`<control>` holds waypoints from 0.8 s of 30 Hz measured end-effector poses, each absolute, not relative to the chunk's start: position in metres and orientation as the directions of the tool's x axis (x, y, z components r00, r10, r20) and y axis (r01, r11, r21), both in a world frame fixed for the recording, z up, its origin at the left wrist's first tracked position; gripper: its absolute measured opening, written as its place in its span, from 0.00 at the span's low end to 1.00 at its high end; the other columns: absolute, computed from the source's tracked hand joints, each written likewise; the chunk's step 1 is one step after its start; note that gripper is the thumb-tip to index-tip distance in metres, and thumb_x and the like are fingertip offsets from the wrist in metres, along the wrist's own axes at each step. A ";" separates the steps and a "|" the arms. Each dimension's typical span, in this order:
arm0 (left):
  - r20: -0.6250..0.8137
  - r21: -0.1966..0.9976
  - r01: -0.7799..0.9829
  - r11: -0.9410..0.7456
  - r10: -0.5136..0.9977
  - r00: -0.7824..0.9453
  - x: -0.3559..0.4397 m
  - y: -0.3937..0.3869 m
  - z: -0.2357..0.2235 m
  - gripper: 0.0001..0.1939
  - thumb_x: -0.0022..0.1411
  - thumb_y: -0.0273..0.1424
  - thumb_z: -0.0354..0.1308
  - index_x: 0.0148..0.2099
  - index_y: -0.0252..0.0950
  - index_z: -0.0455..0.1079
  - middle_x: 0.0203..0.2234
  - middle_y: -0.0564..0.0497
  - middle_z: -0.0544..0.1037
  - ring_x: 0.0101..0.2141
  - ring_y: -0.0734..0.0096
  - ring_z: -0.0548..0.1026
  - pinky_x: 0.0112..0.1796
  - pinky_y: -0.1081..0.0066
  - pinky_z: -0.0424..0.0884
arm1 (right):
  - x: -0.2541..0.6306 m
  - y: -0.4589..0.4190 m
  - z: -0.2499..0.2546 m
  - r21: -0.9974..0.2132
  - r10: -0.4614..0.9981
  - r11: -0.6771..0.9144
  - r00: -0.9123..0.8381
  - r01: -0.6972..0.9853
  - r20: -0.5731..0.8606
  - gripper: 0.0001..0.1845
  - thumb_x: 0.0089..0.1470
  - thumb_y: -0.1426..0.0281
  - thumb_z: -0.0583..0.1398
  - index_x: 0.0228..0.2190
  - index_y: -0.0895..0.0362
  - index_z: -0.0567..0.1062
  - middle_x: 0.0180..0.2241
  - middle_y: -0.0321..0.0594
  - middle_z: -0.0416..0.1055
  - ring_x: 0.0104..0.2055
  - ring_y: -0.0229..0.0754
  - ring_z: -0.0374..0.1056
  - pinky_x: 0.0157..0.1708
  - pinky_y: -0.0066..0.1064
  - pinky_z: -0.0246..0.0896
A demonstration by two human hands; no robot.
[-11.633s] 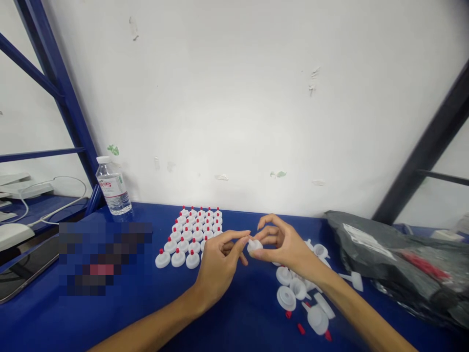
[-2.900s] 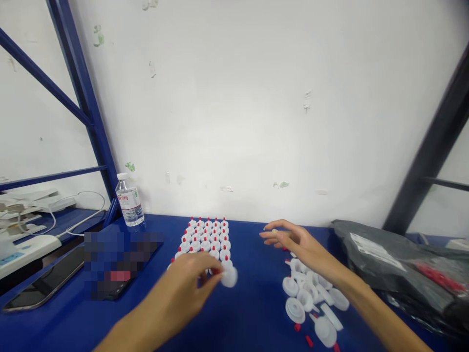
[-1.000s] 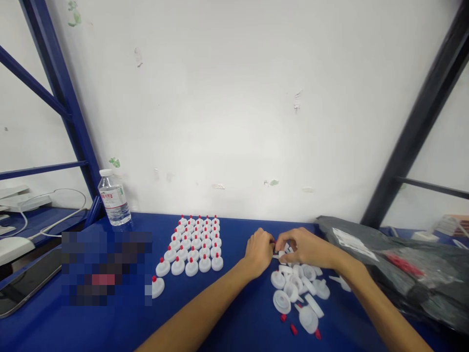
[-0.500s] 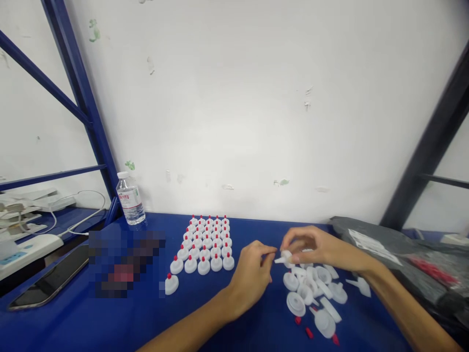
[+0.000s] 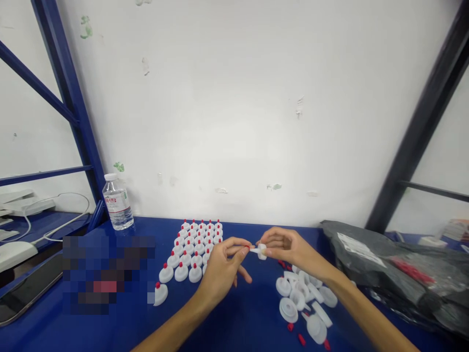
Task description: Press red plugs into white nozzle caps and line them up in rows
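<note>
My right hand [image 5: 289, 249] pinches a white nozzle lid [image 5: 261, 252], its spout pointing left. With thumb and forefinger, my left hand [image 5: 222, 264] grips a small red tip cap [image 5: 248, 247] at the end of that spout; how far it sits on the spout is hidden by the fingers. Left of my hands stand rows of white lids [image 5: 181, 272] with red tips, upright, some hidden behind my left hand. One more capped lid [image 5: 160, 295] stands in front of them. Below my right forearm lie loose white nozzle lids [image 5: 288, 310] in a heap, with red caps [image 5: 301, 339] near them.
A water bottle [image 5: 117, 203] stands at the back left by the wall. A phone [image 5: 31, 288] lies at the left edge, beside a blurred-out patch. On the right is a dark plastic bag [image 5: 366, 264]. Blue frame posts [image 5: 69, 98] rise at the side.
Half a second ago my right hand was at the heap with a white nozzle lid; it has brought the lid left. My left hand has moved slightly left and now meets the spout with a red cap.
</note>
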State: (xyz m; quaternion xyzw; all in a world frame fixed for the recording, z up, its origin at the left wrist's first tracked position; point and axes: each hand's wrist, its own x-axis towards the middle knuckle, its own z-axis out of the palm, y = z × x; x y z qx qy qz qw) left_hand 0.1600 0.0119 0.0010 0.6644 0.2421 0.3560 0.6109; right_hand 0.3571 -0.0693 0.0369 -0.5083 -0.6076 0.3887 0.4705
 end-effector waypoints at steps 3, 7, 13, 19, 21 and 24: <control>0.180 0.983 -0.092 -0.157 0.755 0.630 0.161 0.009 0.000 0.21 0.62 0.44 0.59 0.46 0.31 0.72 0.35 0.43 0.81 0.17 0.70 0.78 0.12 0.81 0.56 | 0.357 -0.069 0.036 -0.951 0.981 0.194 -0.038 0.242 0.191 0.19 0.49 0.58 0.70 0.38 0.56 0.76 0.41 0.44 0.78 0.44 0.48 0.75 0.48 0.40 0.69; 0.202 0.977 -0.066 -0.202 0.783 0.588 0.159 0.008 0.003 0.21 0.60 0.44 0.61 0.46 0.31 0.76 0.28 0.46 0.81 0.18 0.71 0.77 0.14 0.80 0.56 | 0.356 -0.067 0.032 -0.947 0.975 0.218 -0.024 0.236 0.219 0.18 0.49 0.58 0.70 0.38 0.55 0.76 0.41 0.43 0.78 0.45 0.48 0.75 0.49 0.40 0.68; 0.195 0.971 0.012 -0.237 0.825 0.530 0.157 0.006 0.005 0.20 0.61 0.42 0.61 0.48 0.32 0.78 0.15 0.52 0.75 0.12 0.80 0.62 0.16 0.78 0.55 | 0.354 -0.064 0.026 -0.935 0.965 0.250 0.010 0.251 0.261 0.19 0.52 0.55 0.67 0.39 0.55 0.75 0.46 0.43 0.76 0.44 0.47 0.75 0.48 0.39 0.69; 0.330 0.933 -0.048 -0.357 0.792 0.514 0.157 0.000 0.001 0.13 0.63 0.36 0.60 0.44 0.36 0.81 0.34 0.47 0.80 0.18 0.78 0.71 0.19 0.76 0.61 | 0.351 -0.065 0.026 -0.938 0.968 0.245 -0.006 0.247 0.251 0.19 0.55 0.54 0.65 0.41 0.55 0.78 0.43 0.44 0.77 0.40 0.45 0.75 0.42 0.36 0.70; 0.379 0.908 -0.041 -0.418 0.773 0.508 0.157 -0.002 -0.001 0.12 0.64 0.36 0.58 0.44 0.38 0.81 0.35 0.48 0.80 0.18 0.79 0.70 0.20 0.75 0.62 | 0.350 -0.065 0.025 -0.947 0.970 0.238 -0.009 0.218 0.242 0.19 0.55 0.55 0.65 0.42 0.54 0.79 0.42 0.44 0.78 0.41 0.45 0.75 0.43 0.35 0.69; 0.454 0.860 -0.003 -0.510 0.764 0.459 0.155 -0.003 -0.004 0.12 0.66 0.35 0.57 0.44 0.40 0.81 0.34 0.50 0.80 0.19 0.78 0.68 0.22 0.74 0.64 | 0.349 -0.063 0.022 -0.967 0.978 0.208 -0.002 0.144 0.210 0.19 0.53 0.55 0.67 0.42 0.54 0.80 0.42 0.43 0.79 0.41 0.45 0.75 0.44 0.37 0.70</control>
